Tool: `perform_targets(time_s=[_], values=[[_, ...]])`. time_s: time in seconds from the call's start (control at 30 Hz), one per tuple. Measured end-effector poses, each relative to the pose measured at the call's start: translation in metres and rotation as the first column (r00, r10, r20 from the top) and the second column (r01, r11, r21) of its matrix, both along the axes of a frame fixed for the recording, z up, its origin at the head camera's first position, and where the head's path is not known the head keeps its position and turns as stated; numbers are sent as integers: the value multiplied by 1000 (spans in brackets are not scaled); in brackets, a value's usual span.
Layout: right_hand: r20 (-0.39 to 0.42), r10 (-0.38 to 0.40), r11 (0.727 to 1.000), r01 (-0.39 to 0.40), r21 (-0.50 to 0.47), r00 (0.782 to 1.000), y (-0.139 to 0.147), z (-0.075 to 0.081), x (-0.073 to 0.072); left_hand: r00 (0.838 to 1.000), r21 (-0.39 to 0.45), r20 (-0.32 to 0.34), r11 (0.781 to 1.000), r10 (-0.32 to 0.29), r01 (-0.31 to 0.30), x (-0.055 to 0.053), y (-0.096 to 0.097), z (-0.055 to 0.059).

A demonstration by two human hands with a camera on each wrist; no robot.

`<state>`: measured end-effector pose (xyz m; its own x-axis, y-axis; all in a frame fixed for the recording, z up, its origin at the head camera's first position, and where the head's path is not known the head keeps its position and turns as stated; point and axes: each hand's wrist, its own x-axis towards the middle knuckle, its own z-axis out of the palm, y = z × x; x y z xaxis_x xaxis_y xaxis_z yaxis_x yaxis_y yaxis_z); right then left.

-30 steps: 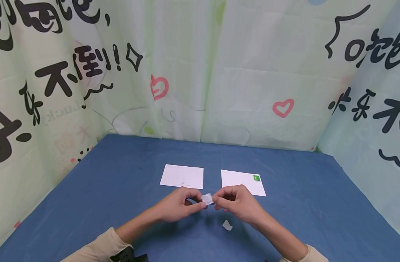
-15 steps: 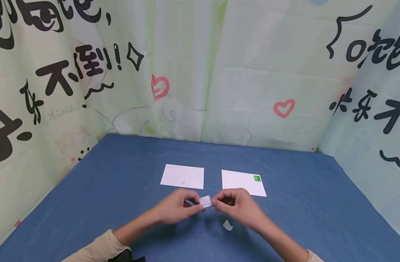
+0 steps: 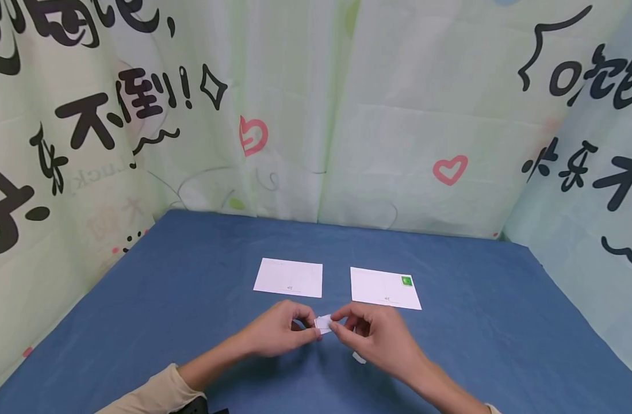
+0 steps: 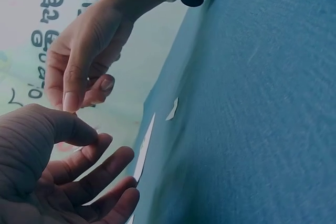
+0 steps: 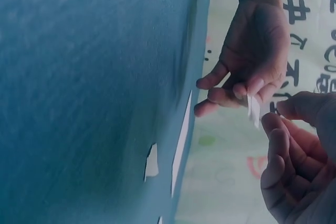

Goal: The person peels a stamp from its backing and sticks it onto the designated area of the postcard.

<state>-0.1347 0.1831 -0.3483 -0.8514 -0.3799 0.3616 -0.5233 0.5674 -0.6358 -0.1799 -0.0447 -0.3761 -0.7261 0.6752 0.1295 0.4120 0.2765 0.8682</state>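
Note:
Between thumb and index finger, my left hand pinches a small white square of paper by its left side. A line runs across the square's lower part. My right hand has its thumb and index fingertips together at the square's right edge, other fingers curled in. In the right wrist view the paper hangs from the left fingertips, with the right fingertips close by. Beyond the hands lie two white cards: a left card with small print, and a right card bearing a green stamp.
A torn white paper scrap lies on the blue tablecloth, partly hidden by my right hand in the head view. Printed pale curtains stand around the table's back and sides. A black device sits at my left wrist.
Both hands have shifted slightly down toward the person, with the paper between them. The right fingertips moved a little left over its edge, and the right hand now covers part of the scrap.

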Motion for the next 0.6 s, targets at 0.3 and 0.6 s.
perform_targets(time_s=[0.3, 0.6], values=[[-95, 57, 996, -50, 76, 994, -6, -3, 6, 999, 31, 17, 999, -44, 44, 5, 3, -2], [-142, 55, 995, -43, 87, 988, -7, -5, 8, 997, 53, -14, 996, -72, 73, 9, 5, 1]])
